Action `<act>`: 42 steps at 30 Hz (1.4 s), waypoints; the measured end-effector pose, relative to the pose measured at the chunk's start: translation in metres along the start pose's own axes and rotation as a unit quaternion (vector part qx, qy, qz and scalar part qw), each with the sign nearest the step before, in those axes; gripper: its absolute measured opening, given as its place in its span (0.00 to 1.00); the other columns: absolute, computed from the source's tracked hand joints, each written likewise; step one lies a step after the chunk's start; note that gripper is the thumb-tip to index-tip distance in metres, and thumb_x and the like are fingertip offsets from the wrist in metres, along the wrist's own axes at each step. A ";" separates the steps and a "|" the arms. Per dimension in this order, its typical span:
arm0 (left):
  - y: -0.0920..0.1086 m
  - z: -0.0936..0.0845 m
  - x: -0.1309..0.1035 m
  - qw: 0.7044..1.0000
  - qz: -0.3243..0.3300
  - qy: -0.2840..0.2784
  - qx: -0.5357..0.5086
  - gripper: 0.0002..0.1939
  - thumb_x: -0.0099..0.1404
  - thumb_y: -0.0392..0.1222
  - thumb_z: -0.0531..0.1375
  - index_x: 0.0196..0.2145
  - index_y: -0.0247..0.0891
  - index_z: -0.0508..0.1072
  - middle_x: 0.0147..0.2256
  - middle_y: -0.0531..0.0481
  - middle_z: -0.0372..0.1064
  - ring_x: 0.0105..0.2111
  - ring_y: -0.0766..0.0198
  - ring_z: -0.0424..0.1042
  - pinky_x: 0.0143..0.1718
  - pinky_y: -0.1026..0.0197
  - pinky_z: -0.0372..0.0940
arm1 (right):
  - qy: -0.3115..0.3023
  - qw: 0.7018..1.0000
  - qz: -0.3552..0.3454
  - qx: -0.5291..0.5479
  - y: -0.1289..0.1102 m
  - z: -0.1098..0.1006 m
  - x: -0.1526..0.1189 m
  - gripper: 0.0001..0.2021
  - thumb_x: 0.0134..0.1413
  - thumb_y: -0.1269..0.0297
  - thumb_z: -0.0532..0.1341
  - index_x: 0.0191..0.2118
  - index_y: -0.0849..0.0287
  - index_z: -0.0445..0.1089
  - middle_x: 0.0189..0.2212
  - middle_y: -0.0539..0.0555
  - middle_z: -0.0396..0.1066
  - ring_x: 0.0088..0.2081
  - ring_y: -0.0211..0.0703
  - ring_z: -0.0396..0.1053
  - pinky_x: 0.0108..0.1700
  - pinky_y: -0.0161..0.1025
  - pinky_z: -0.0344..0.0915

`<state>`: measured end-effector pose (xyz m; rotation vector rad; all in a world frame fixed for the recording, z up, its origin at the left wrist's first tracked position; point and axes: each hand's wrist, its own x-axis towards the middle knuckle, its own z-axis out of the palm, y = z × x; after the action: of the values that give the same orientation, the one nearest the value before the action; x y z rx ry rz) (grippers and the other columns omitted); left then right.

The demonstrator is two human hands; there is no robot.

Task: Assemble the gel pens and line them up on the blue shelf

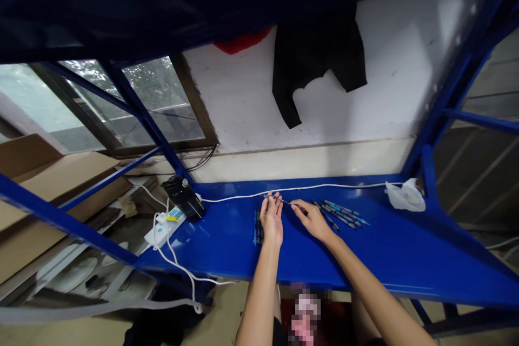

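Observation:
Over the middle of the blue table, my left hand (272, 219) is palm up, its thumb and fingers holding a thin dark pen (266, 196). My right hand (311, 220) pinches a slim dark piece (287, 203) that reaches toward the pen; whether the two are joined is too small to tell. Several pens (256, 226) lie side by side on the table just left of my left hand, partly hidden by it. Another loose group of blue and black pens (344, 214) lies to the right, beyond my right hand.
A black bottle (184, 197) stands at the table's left end beside a white power strip (165, 227) with loose cables. A white cable (324, 186) runs along the back edge to a crumpled white bag (405, 195). Blue frame posts rise at both ends.

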<state>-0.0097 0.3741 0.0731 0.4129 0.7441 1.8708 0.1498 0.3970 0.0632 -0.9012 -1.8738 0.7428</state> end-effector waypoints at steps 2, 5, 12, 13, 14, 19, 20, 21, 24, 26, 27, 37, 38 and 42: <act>0.000 -0.001 0.000 1.000 0.001 -0.001 0.003 0.22 0.67 0.49 0.75 0.55 0.41 0.80 0.56 0.37 0.81 0.59 0.50 0.80 0.66 0.47 0.68 | 0.000 1.000 0.001 0.000 -0.001 0.000 0.000 0.21 0.77 0.44 0.55 0.52 0.51 0.79 0.39 0.53 0.81 0.34 0.50 0.74 0.40 0.44 0.69; -0.001 -0.003 0.000 1.000 0.004 -0.003 0.009 0.25 0.66 0.51 0.76 0.56 0.41 0.80 0.56 0.37 0.81 0.58 0.51 0.80 0.64 0.49 0.69 | -0.003 1.000 0.001 0.000 -0.004 -0.001 0.000 0.21 0.77 0.44 0.55 0.52 0.52 0.79 0.38 0.53 0.80 0.34 0.49 0.73 0.40 0.44 0.69; -0.009 0.000 -0.002 0.997 0.018 -0.026 0.067 0.29 0.60 0.50 0.79 0.54 0.38 0.81 0.50 0.38 0.84 0.53 0.51 0.83 0.62 0.48 0.70 | -0.001 1.000 -0.002 -0.005 -0.010 -0.004 -0.001 0.21 0.77 0.44 0.54 0.51 0.52 0.78 0.36 0.53 0.79 0.33 0.48 0.72 0.39 0.43 0.68; -0.010 0.000 -0.002 0.996 0.018 -0.032 0.077 0.30 0.58 0.50 0.80 0.54 0.37 0.81 0.49 0.38 0.84 0.51 0.51 0.84 0.62 0.47 0.70 | 0.002 1.000 -0.002 -0.005 -0.010 -0.004 -0.001 0.21 0.77 0.44 0.54 0.51 0.52 0.78 0.35 0.52 0.79 0.32 0.48 0.71 0.38 0.43 0.68; -0.012 0.001 -0.003 0.996 0.015 -0.037 0.084 0.30 0.57 0.49 0.81 0.55 0.37 0.81 0.48 0.39 0.84 0.50 0.51 0.84 0.63 0.46 0.71 | 0.004 1.000 -0.001 -0.003 -0.010 -0.003 -0.001 0.21 0.77 0.44 0.54 0.51 0.52 0.78 0.34 0.52 0.78 0.31 0.48 0.71 0.38 0.43 0.68; -0.014 0.002 -0.002 0.996 0.009 -0.040 0.077 0.29 0.57 0.44 0.81 0.54 0.36 0.81 0.47 0.38 0.84 0.49 0.51 0.85 0.63 0.44 0.72 | 0.007 1.000 0.014 0.011 -0.003 0.000 0.000 0.19 0.76 0.44 0.56 0.54 0.52 0.74 0.32 0.51 0.77 0.31 0.47 0.72 0.37 0.43 0.67; -0.013 0.001 -0.002 0.997 0.014 -0.032 0.071 0.28 0.57 0.43 0.81 0.53 0.36 0.81 0.47 0.39 0.84 0.49 0.52 0.85 0.63 0.45 0.72 | 0.008 1.000 0.020 0.016 -0.001 0.001 0.000 0.18 0.75 0.44 0.57 0.54 0.52 0.73 0.32 0.51 0.76 0.31 0.47 0.72 0.37 0.43 0.67; -0.012 0.000 0.000 0.998 0.021 -0.020 0.062 0.26 0.58 0.42 0.80 0.52 0.36 0.81 0.46 0.39 0.84 0.49 0.52 0.84 0.62 0.45 0.72 | 0.011 0.999 0.025 0.021 0.000 0.002 0.000 0.18 0.75 0.45 0.58 0.54 0.53 0.71 0.32 0.50 0.76 0.31 0.47 0.73 0.38 0.43 0.67; -0.010 -0.003 0.003 0.998 0.045 0.018 0.028 0.23 0.61 0.38 0.79 0.51 0.36 0.81 0.47 0.40 0.83 0.50 0.53 0.84 0.63 0.47 0.72 | 0.018 0.999 0.030 0.025 0.003 0.003 -0.001 0.15 0.74 0.45 0.60 0.49 0.52 0.69 0.35 0.52 0.78 0.34 0.48 0.75 0.40 0.43 0.68; -0.009 -0.004 0.004 0.998 0.054 0.033 0.012 0.21 0.62 0.37 0.78 0.51 0.37 0.81 0.50 0.40 0.83 0.53 0.53 0.83 0.63 0.47 0.72 | 0.018 0.999 0.026 0.023 0.003 0.002 -0.001 0.15 0.74 0.46 0.60 0.46 0.52 0.69 0.36 0.52 0.78 0.36 0.47 0.75 0.41 0.43 0.68; -0.009 -0.005 0.004 0.998 0.056 0.035 0.008 0.21 0.62 0.36 0.78 0.51 0.38 0.80 0.51 0.40 0.82 0.53 0.53 0.83 0.63 0.47 0.72 | 0.018 0.999 0.023 0.023 0.002 0.002 -0.001 0.14 0.74 0.46 0.60 0.46 0.52 0.69 0.36 0.52 0.78 0.36 0.47 0.74 0.41 0.43 0.68; -0.011 -0.005 0.003 0.998 0.029 0.000 0.052 0.24 0.58 0.42 0.80 0.50 0.37 0.82 0.48 0.40 0.83 0.52 0.53 0.82 0.60 0.50 0.72 | 0.015 0.999 0.021 0.029 0.002 0.003 -0.001 0.11 0.72 0.51 0.61 0.45 0.53 0.69 0.34 0.51 0.76 0.32 0.45 0.73 0.38 0.41 0.66; -0.012 -0.005 0.002 0.997 0.022 -0.012 0.069 0.25 0.57 0.44 0.81 0.50 0.37 0.82 0.48 0.40 0.83 0.52 0.52 0.82 0.60 0.50 0.72 | 0.016 0.999 0.022 0.031 0.003 0.003 -0.001 0.10 0.71 0.51 0.61 0.45 0.52 0.68 0.34 0.51 0.76 0.33 0.46 0.73 0.38 0.41 0.66; -0.016 -0.001 -0.003 0.983 0.024 -0.080 0.164 0.26 0.55 0.50 0.81 0.47 0.36 0.84 0.45 0.40 0.84 0.49 0.51 0.83 0.57 0.50 0.72 | 0.030 0.999 0.024 0.024 0.003 0.004 -0.001 0.10 0.71 0.53 0.61 0.43 0.52 0.64 0.30 0.48 0.73 0.30 0.45 0.71 0.35 0.40 0.64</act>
<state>0.0018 0.3756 0.0616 0.7871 0.9415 1.7376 0.1475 0.3970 0.0590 -0.9308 -1.7802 0.7772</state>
